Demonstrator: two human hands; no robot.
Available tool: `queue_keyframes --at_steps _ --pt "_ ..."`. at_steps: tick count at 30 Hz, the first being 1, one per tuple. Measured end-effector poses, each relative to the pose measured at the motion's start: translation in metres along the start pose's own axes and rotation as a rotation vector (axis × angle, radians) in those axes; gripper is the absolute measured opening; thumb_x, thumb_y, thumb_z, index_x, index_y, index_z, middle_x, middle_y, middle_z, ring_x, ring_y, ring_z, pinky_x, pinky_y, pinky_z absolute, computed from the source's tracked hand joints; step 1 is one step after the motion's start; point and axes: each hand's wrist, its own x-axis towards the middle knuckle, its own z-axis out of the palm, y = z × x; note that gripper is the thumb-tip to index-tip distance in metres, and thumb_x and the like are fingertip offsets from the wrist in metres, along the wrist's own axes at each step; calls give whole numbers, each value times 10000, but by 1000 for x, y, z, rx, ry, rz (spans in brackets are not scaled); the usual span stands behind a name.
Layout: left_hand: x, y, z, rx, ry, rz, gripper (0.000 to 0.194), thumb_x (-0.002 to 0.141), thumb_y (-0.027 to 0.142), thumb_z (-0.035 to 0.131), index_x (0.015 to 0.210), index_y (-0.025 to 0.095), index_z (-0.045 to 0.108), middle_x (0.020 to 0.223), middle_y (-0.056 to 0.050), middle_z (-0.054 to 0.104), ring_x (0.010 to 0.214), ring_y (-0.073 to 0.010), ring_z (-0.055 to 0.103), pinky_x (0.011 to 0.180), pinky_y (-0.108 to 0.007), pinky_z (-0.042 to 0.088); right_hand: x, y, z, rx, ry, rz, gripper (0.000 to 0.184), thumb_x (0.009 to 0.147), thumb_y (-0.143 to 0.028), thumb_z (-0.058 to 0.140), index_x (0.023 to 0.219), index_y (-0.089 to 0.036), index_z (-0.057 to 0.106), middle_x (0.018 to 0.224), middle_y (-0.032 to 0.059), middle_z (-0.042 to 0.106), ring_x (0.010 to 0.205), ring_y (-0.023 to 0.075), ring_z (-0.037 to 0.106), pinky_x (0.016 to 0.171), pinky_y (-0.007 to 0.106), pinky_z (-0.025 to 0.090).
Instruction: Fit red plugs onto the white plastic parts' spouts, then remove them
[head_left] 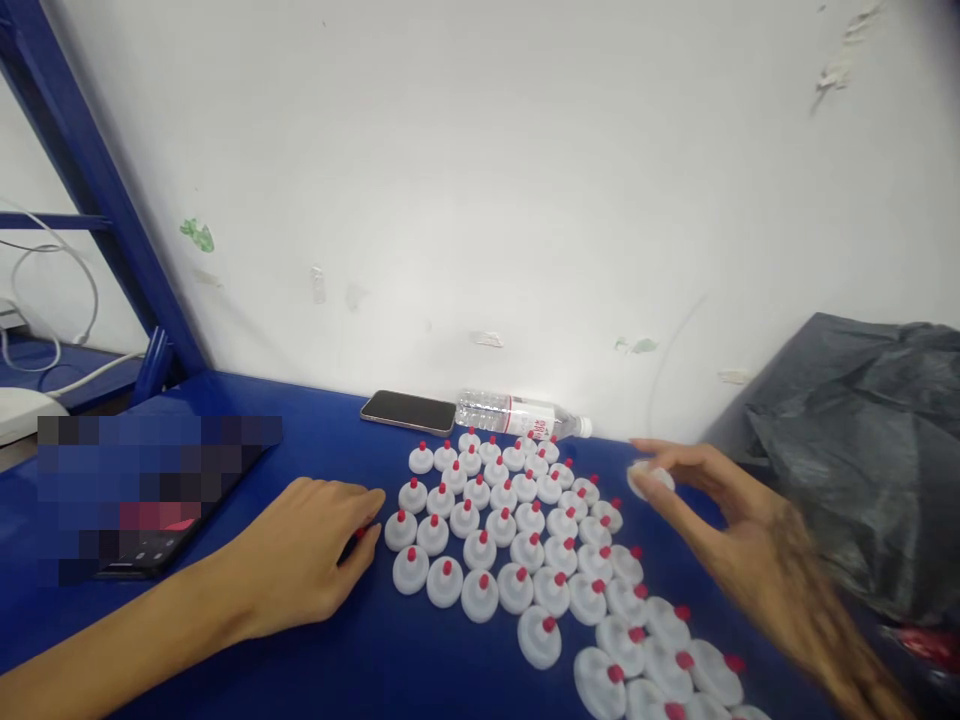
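Observation:
Many translucent white domed lids (480, 597) with small red tips stand in loose rows on the blue table. To the left of these rows, my left hand (315, 545) rests on the tabletop, fingers curled and closed around a small red piece (361, 533); most of that piece is hidden. My right hand (720, 510) hovers to the right of the rows. Its thumb and fingers pinch a white round lid (651, 482), on which no red tip shows.
A phone (409, 411) and a clear water bottle (517, 413) lie against the white wall. At left is another phone (150, 545), partly blurred out, with a blue metal frame (120, 190) behind it. A dark plastic bag (862, 450) stands at right.

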Motion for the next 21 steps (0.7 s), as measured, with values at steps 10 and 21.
queue_keyframes --at_steps 10,21 --pt "-3 -1 3 110 -53 46 187 986 226 475 812 241 544 773 -44 706 674 -282 678 627 -393 294 7 51 36 -33 -164 -1 120 836 -438 731 762 -345 747 705 -21 757 592 208 709 587 325 552" --pt "-9 25 12 60 145 183 167 1076 352 442 1020 253 564 775 5 715 611 -249 698 563 -385 377 7 42 15 -114 51 91 255 969 -519 565 979 -333 738 877 9 814 764 249 778 574 338 527"
